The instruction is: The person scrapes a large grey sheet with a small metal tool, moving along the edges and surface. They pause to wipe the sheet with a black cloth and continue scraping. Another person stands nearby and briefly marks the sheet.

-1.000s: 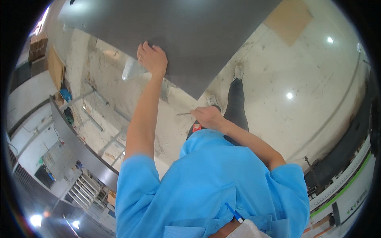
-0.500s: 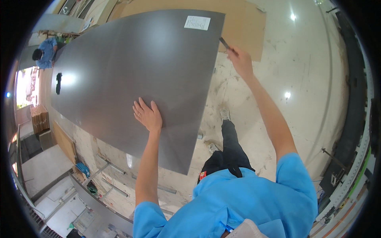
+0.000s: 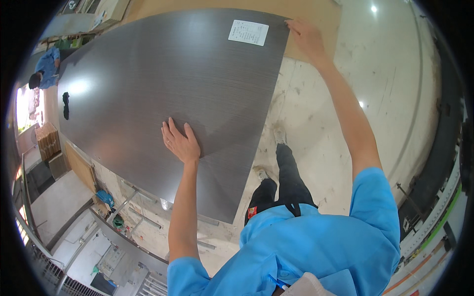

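Nearest the body, the left hand (image 3: 181, 143) lies on the large dark grey panel (image 3: 138, 89), fingers spread and released, clasping nothing. The panel stretches from just in front of the person toward the far left. A flat palm with even, light pressure should steady it best without marking the face. Farther out, the right hand (image 3: 308, 40) is at the panel's far right corner, fingers bent; whether they grasp a small tool or only the edge, I cannot tell. There, short, controlled movement along the edge seems wise, with fingertips clear of the sharp corner and the white label (image 3: 248, 32) close by left unscuffed. Beyond that corner lies a brown cardboard sheet (image 3: 332, 30); at the far left, a co-worker in blue (image 3: 48, 66) is near the panel's other end
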